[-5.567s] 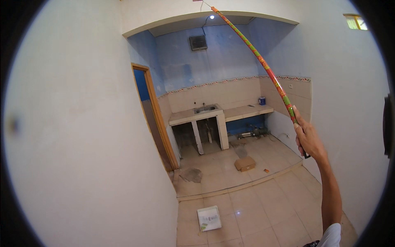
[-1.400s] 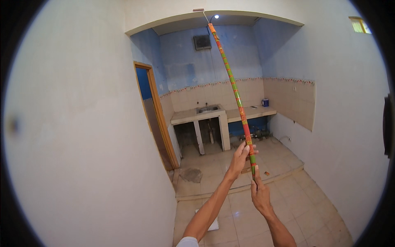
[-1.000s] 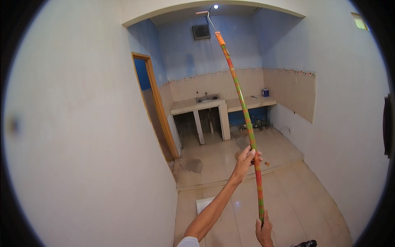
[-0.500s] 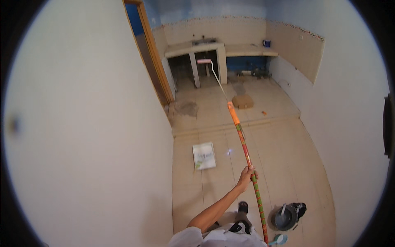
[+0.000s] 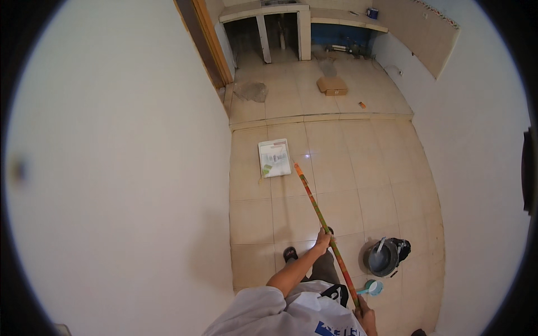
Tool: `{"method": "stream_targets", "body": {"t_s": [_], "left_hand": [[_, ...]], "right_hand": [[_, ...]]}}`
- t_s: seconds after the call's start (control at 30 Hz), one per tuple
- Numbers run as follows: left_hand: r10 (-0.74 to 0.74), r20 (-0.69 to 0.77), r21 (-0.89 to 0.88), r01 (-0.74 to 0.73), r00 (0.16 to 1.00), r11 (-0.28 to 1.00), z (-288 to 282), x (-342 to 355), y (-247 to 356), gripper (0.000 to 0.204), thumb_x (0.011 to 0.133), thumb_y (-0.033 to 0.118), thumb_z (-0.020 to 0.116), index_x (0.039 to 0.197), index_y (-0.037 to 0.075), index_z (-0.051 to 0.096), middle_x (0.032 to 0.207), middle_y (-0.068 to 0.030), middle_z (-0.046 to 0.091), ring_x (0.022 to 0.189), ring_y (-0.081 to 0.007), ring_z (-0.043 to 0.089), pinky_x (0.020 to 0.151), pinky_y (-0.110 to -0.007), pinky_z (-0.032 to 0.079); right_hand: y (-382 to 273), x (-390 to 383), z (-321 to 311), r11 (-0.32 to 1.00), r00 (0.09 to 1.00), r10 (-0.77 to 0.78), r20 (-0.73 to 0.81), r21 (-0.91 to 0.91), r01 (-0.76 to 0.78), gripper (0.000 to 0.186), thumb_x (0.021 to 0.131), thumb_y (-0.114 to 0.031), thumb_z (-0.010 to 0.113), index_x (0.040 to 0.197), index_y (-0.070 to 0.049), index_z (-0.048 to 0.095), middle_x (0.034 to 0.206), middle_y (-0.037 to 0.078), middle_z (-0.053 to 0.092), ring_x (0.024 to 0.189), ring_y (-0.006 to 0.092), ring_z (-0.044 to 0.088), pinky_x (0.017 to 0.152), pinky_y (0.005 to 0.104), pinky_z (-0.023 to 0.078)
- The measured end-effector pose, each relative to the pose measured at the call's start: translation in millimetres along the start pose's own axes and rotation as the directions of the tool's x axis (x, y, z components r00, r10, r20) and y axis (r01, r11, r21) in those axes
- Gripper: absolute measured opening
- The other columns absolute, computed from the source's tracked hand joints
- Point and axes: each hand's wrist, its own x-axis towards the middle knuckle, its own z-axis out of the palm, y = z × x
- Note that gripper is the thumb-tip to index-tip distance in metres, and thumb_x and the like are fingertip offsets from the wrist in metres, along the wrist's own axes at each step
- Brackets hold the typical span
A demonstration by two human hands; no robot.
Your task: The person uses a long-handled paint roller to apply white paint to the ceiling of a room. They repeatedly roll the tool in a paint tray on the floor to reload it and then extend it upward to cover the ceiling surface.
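Observation:
My left hand [image 5: 323, 239] is closed around the middle of a long pole [image 5: 312, 201] patterned orange, red and green. My right hand [image 5: 363, 311] grips the pole low down near my body. The pole slants up and forward to a roller [image 5: 279, 144], whose small head lies over the upper part of a white paint tray [image 5: 273, 165] on the tiled floor. Beside my legs on the right stand a grey bucket [image 5: 379, 260] with a stick and black material at it, and a light blue dipper [image 5: 375, 288].
A white wall [image 5: 117, 168] runs along my left, another [image 5: 476, 185] along my right. Ahead is a raised step [image 5: 319, 117] with a cardboard box [image 5: 332, 87] and a grey patch. Beyond are a tiled counter [image 5: 342, 18] with a sink and a wooden doorframe [image 5: 218, 61] at the left.
The roller has swung down from near the arch to the tray. My view has tilted downward, bringing my legs, bucket and dipper in. Both hands still hold the pole.

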Motion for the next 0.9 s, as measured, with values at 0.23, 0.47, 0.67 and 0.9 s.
{"method": "stream_targets", "body": {"t_s": [0.23,0.47,0.67,0.9], "left_hand": [[-0.036,-0.015,0.045,0.036,0.999,0.998,-20,20,-21,0.036,0.100,0.006,0.048,0.134,0.015,0.039,0.099,-0.0084,0.055,0.079,-0.0233,0.067,0.071,-0.044,0.061],[0.014,-0.021,0.074,-0.013,1.000,0.997,-36,22,1,0.043,0.101,0.007,0.048,0.142,0.011,0.035,0.098,-0.0114,0.057,0.079,-0.0238,0.068,0.069,-0.042,0.062],[-0.074,-0.051,0.090,0.078,0.996,0.993,-33,0,7,0.046,0.101,0.010,0.053,0.144,0.010,0.036,0.108,-0.0132,0.061,0.083,-0.0265,0.070,0.074,-0.044,0.062],[-0.105,0.053,0.090,0.100,0.993,0.991,-52,2,-3,0.040,0.100,0.013,0.059,0.137,0.009,0.044,0.115,-0.0110,0.062,0.096,-0.0266,0.068,0.082,-0.047,0.059]], "right_hand": [[-42,58,20,0.992,0.999,0.045,0.023,-0.123,-0.042,0.059,0.094,-0.007,0.055,0.150,-0.022,0.048,0.085,0.027,0.068,0.079,0.0408,0.069,0.069,0.0469,0.052],[-42,96,43,1.000,0.999,0.015,0.041,-0.004,-0.014,0.066,0.089,0.001,0.054,0.149,-0.026,0.051,0.099,0.023,0.070,0.088,0.0338,0.069,0.078,0.0362,0.051],[-46,83,34,0.989,0.999,0.003,0.044,-0.149,0.004,0.065,0.090,-0.004,0.057,0.151,-0.025,0.047,0.089,0.021,0.067,0.080,0.0325,0.067,0.074,0.0410,0.051],[-51,49,21,0.969,0.998,-0.015,0.064,-0.245,0.031,0.064,0.091,-0.006,0.059,0.152,-0.022,0.045,0.087,0.027,0.067,0.080,0.0403,0.069,0.069,0.0503,0.052]]}}
